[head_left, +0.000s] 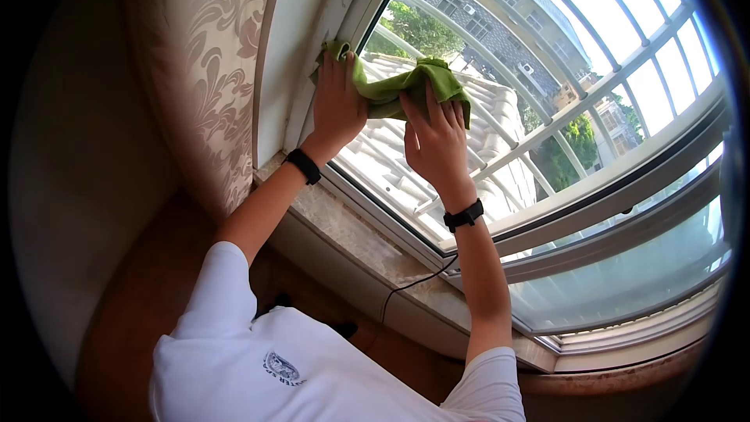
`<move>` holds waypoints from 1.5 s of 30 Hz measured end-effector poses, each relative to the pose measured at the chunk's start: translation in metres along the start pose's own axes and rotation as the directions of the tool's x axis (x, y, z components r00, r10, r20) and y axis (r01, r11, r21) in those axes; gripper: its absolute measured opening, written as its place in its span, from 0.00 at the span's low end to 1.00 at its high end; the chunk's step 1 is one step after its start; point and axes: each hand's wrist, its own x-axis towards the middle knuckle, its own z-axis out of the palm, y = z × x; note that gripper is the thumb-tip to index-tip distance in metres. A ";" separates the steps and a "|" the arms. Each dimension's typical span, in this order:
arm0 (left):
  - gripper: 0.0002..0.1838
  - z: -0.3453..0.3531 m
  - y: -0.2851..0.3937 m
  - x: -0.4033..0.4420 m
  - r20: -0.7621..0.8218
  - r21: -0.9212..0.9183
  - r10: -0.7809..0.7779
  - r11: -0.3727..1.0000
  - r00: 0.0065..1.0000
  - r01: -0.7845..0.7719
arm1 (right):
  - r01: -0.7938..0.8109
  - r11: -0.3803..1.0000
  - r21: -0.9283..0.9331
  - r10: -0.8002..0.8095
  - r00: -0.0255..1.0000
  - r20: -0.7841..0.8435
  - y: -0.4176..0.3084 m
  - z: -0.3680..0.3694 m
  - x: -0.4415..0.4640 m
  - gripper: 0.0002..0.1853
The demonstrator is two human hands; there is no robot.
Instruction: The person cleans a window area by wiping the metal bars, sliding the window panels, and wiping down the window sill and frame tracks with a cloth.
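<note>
A green cleaning cloth [384, 92] is stretched, crumpled, between both my hands at the window. My left hand [339, 107] holds one end up against the white window frame [334, 19], its fingers pointing upward over the fabric. The other end is bunched under the fingers of my right hand [439, 141], in front of the glass pane [500, 55]. Part of each hand's grip is hidden by the cloth. A black band sits on each wrist.
Patterned curtain [223, 86] hangs at the left. Below the window runs a stone sill [344, 227] with a thin black cable [406, 287] over it. White bars [617, 78] cross outside the glass. A sliding sash [609, 289] stands at the lower right.
</note>
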 end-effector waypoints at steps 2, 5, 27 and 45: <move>0.46 -0.004 -0.007 -0.009 0.030 0.001 0.047 0.999 0.998 -0.047 | 0.014 1.000 -0.005 -0.014 0.997 0.075 -0.005 0.008 -0.017 0.27; 0.45 -0.013 -0.008 0.034 -0.055 0.026 0.194 0.981 0.979 -0.193 | -0.018 1.000 0.021 0.017 0.999 0.048 0.003 0.002 -0.005 0.27; 0.45 -0.081 0.000 -0.130 0.505 -0.231 0.032 0.968 0.862 0.100 | -0.148 0.988 0.041 0.144 0.986 0.088 -0.035 0.004 -0.091 0.25; 0.40 -0.026 -0.035 -0.291 0.829 0.143 -0.057 0.983 0.556 -0.114 | -0.874 0.482 -0.066 0.782 0.395 0.482 -0.246 0.049 -0.341 0.29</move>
